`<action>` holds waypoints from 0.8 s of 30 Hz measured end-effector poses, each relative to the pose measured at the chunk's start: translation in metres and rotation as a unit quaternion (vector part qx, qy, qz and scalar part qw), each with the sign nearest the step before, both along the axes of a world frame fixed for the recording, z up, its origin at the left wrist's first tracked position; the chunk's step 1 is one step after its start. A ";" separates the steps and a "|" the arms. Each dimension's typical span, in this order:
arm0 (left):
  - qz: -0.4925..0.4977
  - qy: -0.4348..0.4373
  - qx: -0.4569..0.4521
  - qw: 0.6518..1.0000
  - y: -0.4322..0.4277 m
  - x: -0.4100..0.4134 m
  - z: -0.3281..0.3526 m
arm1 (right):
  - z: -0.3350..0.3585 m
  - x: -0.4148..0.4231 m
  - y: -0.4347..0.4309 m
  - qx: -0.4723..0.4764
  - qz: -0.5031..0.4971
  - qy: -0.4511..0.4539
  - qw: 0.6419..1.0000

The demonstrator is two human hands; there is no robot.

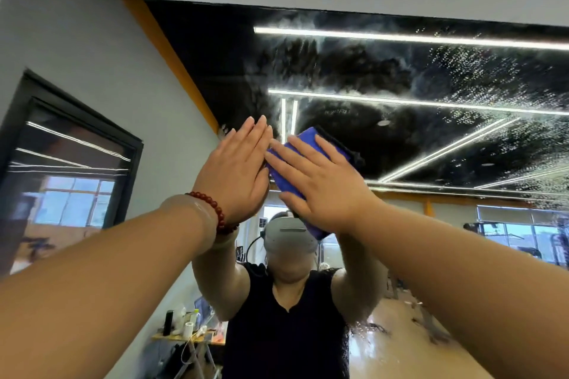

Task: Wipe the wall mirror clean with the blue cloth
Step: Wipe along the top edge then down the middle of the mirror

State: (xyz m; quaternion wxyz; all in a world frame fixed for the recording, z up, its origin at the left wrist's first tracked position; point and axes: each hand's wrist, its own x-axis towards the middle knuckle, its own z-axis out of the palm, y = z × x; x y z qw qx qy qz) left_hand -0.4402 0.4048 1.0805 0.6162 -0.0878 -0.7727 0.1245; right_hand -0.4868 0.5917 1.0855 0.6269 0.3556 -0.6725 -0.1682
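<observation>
Both arms are reaching up: the right hand (323, 181) is pressing the blue cloth (303, 157) flat-fingered against the wall mirror (400, 138), while the left hand (237, 172), fingers straight, is lying flat just left of the cloth.

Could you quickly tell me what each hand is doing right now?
Left hand: open, flat, holding nothing.
Right hand: open, pressing the blue cloth.
</observation>
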 end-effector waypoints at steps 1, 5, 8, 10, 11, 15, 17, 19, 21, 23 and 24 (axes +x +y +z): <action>0.004 0.001 -0.004 1.000 -0.001 0.000 0.000 | 0.009 0.000 0.004 -0.043 0.001 -0.004 0.999; 0.013 0.004 -0.003 1.000 -0.001 -0.001 -0.001 | 0.039 0.007 -0.002 -0.349 0.006 -0.104 0.931; -0.002 0.006 0.001 1.000 -0.001 -0.001 -0.002 | 0.018 0.011 -0.029 -0.191 0.009 -0.050 0.980; -0.005 0.008 0.004 1.000 -0.002 -0.001 -0.002 | 0.006 0.009 -0.026 -0.073 0.004 -0.026 0.997; -0.005 0.008 0.003 1.000 -0.002 0.000 -0.002 | 0.010 0.009 -0.017 -0.026 -0.007 -0.019 0.999; -0.006 0.006 0.001 1.000 -0.002 -0.001 -0.003 | 0.042 0.004 0.016 -0.111 -0.020 -0.038 0.993; -0.005 0.008 0.006 1.000 -0.002 -0.002 -0.004 | 0.038 0.005 0.010 -0.253 -0.014 -0.073 0.964; -0.009 0.008 0.006 1.000 -0.002 -0.002 -0.004 | 0.016 0.006 -0.007 -0.223 -0.010 -0.048 0.974; -0.019 0.004 0.004 1.000 -0.001 -0.001 -0.004 | -0.009 0.006 -0.015 -0.097 0.014 -0.016 0.995; -0.028 0.008 0.007 1.000 -0.002 -0.001 -0.004 | -0.014 0.001 -0.005 0.002 0.011 -0.003 1.000; -0.027 0.009 0.008 1.000 -0.002 -0.001 -0.005 | -0.010 -0.002 0.003 0.023 0.001 0.005 1.000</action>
